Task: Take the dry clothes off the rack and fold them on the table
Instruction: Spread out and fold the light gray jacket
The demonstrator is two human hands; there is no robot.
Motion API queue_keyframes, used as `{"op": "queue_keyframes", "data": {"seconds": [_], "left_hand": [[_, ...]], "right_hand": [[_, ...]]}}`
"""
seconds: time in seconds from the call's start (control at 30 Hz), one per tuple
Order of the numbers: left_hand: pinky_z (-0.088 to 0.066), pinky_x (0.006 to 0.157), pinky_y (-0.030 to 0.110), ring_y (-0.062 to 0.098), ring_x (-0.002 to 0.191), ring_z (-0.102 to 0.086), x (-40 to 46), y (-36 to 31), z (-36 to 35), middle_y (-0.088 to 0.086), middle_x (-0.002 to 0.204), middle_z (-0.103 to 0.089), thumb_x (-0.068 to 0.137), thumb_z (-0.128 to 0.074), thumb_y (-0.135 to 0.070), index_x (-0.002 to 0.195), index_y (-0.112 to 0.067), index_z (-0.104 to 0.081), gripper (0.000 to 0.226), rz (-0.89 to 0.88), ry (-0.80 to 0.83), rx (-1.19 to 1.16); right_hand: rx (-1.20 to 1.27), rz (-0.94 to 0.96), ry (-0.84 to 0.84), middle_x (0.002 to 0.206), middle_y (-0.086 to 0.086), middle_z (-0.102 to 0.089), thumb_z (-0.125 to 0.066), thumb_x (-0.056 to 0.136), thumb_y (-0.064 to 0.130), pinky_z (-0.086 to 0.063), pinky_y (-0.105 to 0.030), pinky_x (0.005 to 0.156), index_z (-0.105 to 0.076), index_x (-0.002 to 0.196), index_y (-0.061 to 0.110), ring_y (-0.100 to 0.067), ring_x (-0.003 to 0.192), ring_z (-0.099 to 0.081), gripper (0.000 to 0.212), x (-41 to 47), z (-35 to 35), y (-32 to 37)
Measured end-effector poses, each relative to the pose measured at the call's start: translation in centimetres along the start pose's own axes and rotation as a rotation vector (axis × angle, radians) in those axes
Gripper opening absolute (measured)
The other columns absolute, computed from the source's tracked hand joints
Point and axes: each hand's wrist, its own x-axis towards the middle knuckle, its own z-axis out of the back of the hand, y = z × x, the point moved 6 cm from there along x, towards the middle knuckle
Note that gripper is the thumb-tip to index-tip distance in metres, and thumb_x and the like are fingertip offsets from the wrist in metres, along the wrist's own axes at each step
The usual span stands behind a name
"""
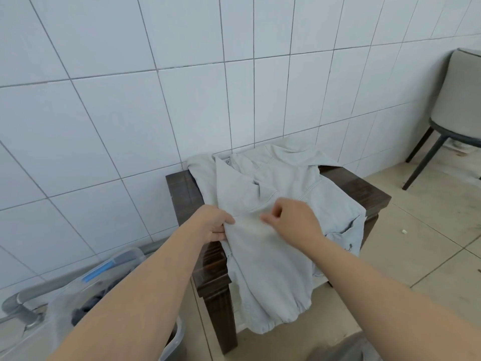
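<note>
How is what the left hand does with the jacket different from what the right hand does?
The left hand grips the side edge of the pale grey cloth jacket, with its thumb on top and fingers tucked under; the right hand pinches a fold in the middle of the jacket. The left hand's grip is at the edge of the dark wooden table; the right hand is over the cloth. Both hold the same jacket.

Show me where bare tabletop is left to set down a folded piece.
Bare wood shows on the dark table left of the pale jacket and at the right corner near the chair. The middle is covered; both hands, left hand and right hand, work there.
</note>
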Motion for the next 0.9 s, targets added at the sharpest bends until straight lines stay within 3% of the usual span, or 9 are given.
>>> {"op": "queue_keyframes", "data": {"seconds": [0.07,0.13,0.23,0.3,0.37,0.47,0.57,0.7,0.9], "left_hand": [[-0.052,0.054,0.028,0.021,0.078,-0.064,0.0,-0.7,0.1,0.012,0.094,-0.067,0.086,-0.065,0.003,0.108,-0.001,-0.059,0.023,-0.013,0.013,-0.024],[-0.053,0.049,0.027,0.021,0.078,-0.065,0.8,-1.6,0.4,0.011,0.096,-0.068,0.085,-0.070,-0.003,0.105,-0.002,-0.060,0.023,-0.052,-0.016,-0.039],[-0.059,0.068,0.039,0.028,0.091,-0.066,2.7,-2.7,0.9,0.014,0.104,-0.068,0.084,-0.071,-0.005,0.102,-0.001,-0.062,0.021,-0.124,-0.099,-0.016],[-0.058,0.082,0.047,0.030,0.094,-0.066,3.8,-3.6,1.5,0.015,0.102,-0.068,0.083,-0.068,-0.002,0.086,-0.003,-0.062,0.007,-0.198,-0.174,0.012],[-0.058,0.080,0.048,0.031,0.092,-0.066,4.7,-3.8,2.5,0.015,0.098,-0.068,0.081,-0.065,0.001,0.077,-0.004,-0.060,0.008,-0.223,-0.245,0.067],[-0.059,0.067,0.036,0.026,0.082,-0.067,5.5,-2.7,3.4,0.017,0.094,-0.068,0.083,-0.062,0.006,0.100,0.002,-0.063,0.017,0.007,-0.161,0.236],[-0.054,0.062,0.023,0.016,0.071,-0.066,5.4,-2.3,3.1,0.012,0.082,-0.068,0.084,-0.068,0.000,0.107,0.000,-0.062,0.023,0.189,0.036,0.532],[-0.052,0.062,0.024,0.015,0.069,-0.065,8.0,-5.8,3.8,0.010,0.090,-0.072,0.073,-0.084,-0.023,0.094,-0.005,-0.064,0.034,0.024,-0.031,0.516],[-0.058,0.079,0.036,0.026,0.082,-0.068,13.8,-10.4,4.7,0.011,0.088,-0.068,0.081,-0.074,-0.037,0.088,-0.002,-0.062,0.038,-0.206,-0.269,0.352]], "right_hand": [[0.006,-0.055,-0.107,0.092,0.001,-0.058,-0.064,0.086,0.039,-0.044,-0.032,0.071,-0.055,0.080,0.021,-0.019,0.087,-0.056,0.021,2.1,1.4,-0.7],[-0.016,-0.117,-0.054,0.088,-0.001,-0.053,-0.061,0.088,0.040,-0.042,-0.031,0.066,-0.056,0.085,0.015,-0.020,0.081,-0.052,0.026,4.5,1.6,-1.2],[-0.036,-0.180,0.074,0.060,0.000,-0.036,-0.055,0.092,0.045,-0.024,-0.028,0.048,-0.034,0.059,0.014,-0.016,0.054,-0.035,0.049,7.5,0.5,-1.5],[0.008,-0.228,0.113,0.059,0.000,-0.035,-0.053,0.092,0.049,-0.023,-0.028,0.047,-0.032,0.058,0.014,-0.015,0.053,-0.035,0.054,9.4,-0.7,-1.3],[0.027,-0.256,0.096,0.061,0.000,-0.040,-0.055,0.092,0.045,-0.026,-0.028,0.048,-0.036,0.059,0.012,-0.015,0.055,-0.039,0.050,10.9,-1.4,-1.2],[0.043,-0.369,0.098,0.064,-0.002,-0.044,-0.057,0.092,0.028,-0.030,-0.028,0.048,-0.040,0.062,0.011,-0.018,0.057,-0.041,0.038,11.9,-2.4,-2.9],[-0.040,-0.391,0.201,0.068,-0.004,-0.046,-0.050,0.097,0.035,-0.039,-0.028,0.061,-0.042,0.066,0.010,-0.026,0.073,-0.051,0.040,12.1,-3.5,-4.5],[0.050,-0.348,0.140,0.067,-0.006,-0.053,-0.038,0.096,0.050,-0.037,-0.030,0.061,-0.047,0.063,0.010,-0.026,0.069,-0.052,0.053,14.6,-3.0,-4.1],[0.056,-0.326,0.283,0.066,-0.003,-0.049,-0.059,0.087,0.035,-0.037,-0.027,0.060,-0.045,0.060,0.011,-0.024,0.072,-0.051,0.039,17.8,-5.9,-2.0]]}}
